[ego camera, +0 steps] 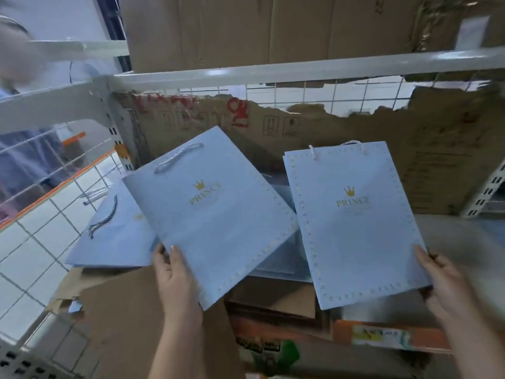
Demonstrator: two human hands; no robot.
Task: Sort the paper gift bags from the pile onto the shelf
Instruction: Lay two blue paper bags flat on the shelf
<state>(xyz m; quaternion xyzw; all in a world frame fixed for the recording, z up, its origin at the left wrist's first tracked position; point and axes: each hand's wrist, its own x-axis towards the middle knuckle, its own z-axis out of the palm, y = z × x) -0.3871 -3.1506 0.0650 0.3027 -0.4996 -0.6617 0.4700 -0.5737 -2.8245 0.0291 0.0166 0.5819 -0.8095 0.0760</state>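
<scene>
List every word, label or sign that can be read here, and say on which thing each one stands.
"PRINCE", gold under a crown: left bag.
"PRINCE", gold under a crown: right bag.
Red writing and handling symbols on the back carton: too blurred to read.
Label on the orange box: too blurred to read.

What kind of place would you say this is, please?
Probably a stockroom or shop storage area: metal shelves with wire mesh, cardboard boxes stacked above, and identical gift bags being handled.
</scene>
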